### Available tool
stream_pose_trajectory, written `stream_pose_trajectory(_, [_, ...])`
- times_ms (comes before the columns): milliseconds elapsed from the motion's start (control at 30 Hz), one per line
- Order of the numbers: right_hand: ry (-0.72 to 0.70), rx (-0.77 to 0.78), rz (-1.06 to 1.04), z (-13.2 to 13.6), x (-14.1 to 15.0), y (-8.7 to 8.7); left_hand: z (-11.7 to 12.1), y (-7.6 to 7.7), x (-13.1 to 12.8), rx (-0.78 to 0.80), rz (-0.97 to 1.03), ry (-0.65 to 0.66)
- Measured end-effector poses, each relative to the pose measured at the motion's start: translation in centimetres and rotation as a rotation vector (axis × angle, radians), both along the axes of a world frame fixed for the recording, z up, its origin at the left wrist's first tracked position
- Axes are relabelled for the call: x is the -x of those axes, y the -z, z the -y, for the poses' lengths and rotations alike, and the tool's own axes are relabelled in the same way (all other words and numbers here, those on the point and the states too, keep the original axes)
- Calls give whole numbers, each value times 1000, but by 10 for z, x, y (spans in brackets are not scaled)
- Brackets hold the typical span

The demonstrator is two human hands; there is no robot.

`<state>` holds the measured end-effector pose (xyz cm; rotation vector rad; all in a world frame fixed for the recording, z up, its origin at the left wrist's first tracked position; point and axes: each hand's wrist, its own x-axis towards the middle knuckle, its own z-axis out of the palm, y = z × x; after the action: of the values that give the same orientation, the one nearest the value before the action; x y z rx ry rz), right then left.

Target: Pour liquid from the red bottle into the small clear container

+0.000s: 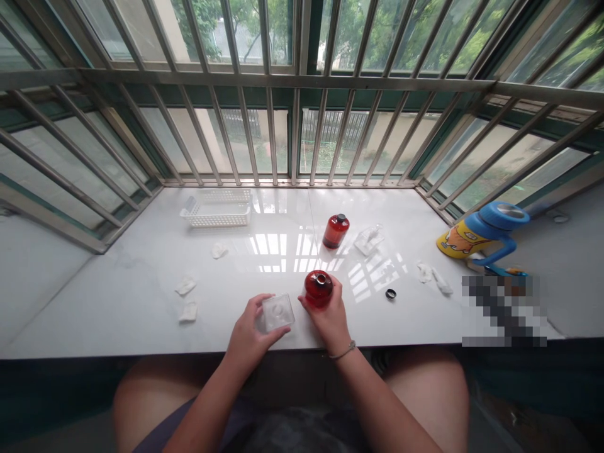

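Note:
My left hand (250,330) grips a small square clear plastic piece (278,313) with a round mark in its middle, fingers on its far edge and thumb on the near one. Just right of it, my right hand (330,318) is wrapped round a red glass bottle (318,288) whose neck is uncapped and points up. The two held things are apart. Behind them a second red bottle (336,231) with a dark top stands on the white counter (278,251). To its right lies a clear plastic piece (369,240). A black ring (391,294) rests right of my right hand.
A white perforated basket (217,209) sits at the back left. Crumpled white tissues (185,287) lie on the left, others (431,277) on the right. A blue and yellow water bottle (476,233) stands at the right. Metal window bars (296,132) close off the back.

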<state>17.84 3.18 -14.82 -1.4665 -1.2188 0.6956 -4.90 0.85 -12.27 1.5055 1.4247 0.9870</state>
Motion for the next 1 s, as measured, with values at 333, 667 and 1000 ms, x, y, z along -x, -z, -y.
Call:
stream_pose_trajectory(333, [-240, -120, 234, 17, -38, -33, 4, -36, 16, -110, -111, -20])
stream_pose_trajectory(667, [-485, -214, 568, 35, -71, -96, 12, -51, 0, -301, -237, 72])
stream_pose_trajectory(1000, [-513, -273, 816, 37, -74, -106, 16, -48, -9, -304, -245, 143])
